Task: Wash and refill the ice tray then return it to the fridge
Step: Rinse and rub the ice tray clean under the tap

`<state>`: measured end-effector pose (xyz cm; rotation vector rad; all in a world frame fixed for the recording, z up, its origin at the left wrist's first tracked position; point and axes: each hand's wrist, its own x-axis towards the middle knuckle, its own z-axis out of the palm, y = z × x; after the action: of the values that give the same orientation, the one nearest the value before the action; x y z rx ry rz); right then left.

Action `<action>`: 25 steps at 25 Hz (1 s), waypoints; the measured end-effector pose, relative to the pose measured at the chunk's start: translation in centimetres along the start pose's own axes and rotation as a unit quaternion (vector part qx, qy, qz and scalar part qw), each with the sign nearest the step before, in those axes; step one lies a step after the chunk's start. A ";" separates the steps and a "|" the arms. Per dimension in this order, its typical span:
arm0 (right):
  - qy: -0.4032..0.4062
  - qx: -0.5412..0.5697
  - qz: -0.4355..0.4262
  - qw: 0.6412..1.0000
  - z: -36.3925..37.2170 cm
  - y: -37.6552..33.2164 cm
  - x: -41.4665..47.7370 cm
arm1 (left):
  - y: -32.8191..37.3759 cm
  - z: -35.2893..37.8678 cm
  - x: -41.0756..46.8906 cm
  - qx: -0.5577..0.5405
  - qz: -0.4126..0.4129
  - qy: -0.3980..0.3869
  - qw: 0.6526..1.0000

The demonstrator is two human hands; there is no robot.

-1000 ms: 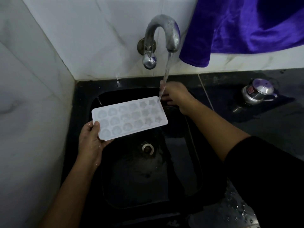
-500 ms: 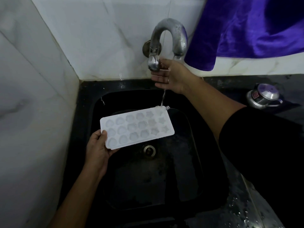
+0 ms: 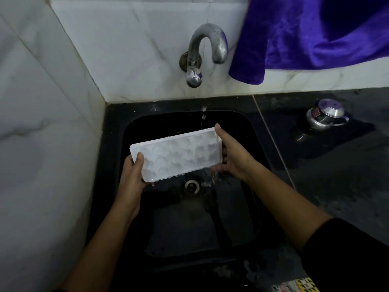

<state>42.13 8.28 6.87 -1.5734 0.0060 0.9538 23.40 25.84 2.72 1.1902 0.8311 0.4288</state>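
Observation:
A white ice tray (image 3: 179, 153) with several moulded cells hangs tilted over the black sink (image 3: 250, 144). My left hand (image 3: 132, 175) grips its left end, thumb on top. My right hand (image 3: 230, 157) grips its right end, thumb along the edge and fingers underneath. Water spills off the tray's lower right corner toward the drain (image 3: 191, 185). The curved metal tap (image 3: 205, 53) stands on the wall above, and only a last thin trickle falls below its spout.
A purple cloth (image 3: 311, 32) hangs on the wall to the right of the tap. A small steel lidded pot (image 3: 325, 116) sits on the dark wet counter at right. White marble tile walls close in the left side and back.
My right hand left the tap handle and came down to take the tray's right end. The stream from the tap has thinned to a trickle. The tray is now tipped, shedding water.

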 end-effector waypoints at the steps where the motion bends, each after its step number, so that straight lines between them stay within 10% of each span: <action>1: 0.009 0.006 -0.019 1.000 0.3 0.1 -0.7 | 0.5 0.3 -0.5 0.002 0.000 -0.014 1.000; 9: 0.060 0.008 -0.170 0.984 1.2 -0.4 -5.0 | 3.9 1.9 -4.0 -0.057 -0.042 -0.009 0.997; 18: 0.065 0.090 -0.287 0.952 -0.1 -3.8 -8.7 | 7.8 3.1 -4.6 -0.163 0.109 -0.055 0.979; 23: 0.080 -0.005 0.030 0.996 -0.6 1.2 -7.6 | 2.7 3.7 -5.4 -0.099 -0.085 0.001 0.991; 25: 0.087 -0.003 0.023 0.996 -1.1 0.1 -7.3 | 2.5 4.0 -5.5 -0.097 -0.095 -0.006 0.991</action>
<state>37.85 3.67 10.80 -1.6637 0.1633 0.8502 23.25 20.36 7.38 0.9242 0.8630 0.3370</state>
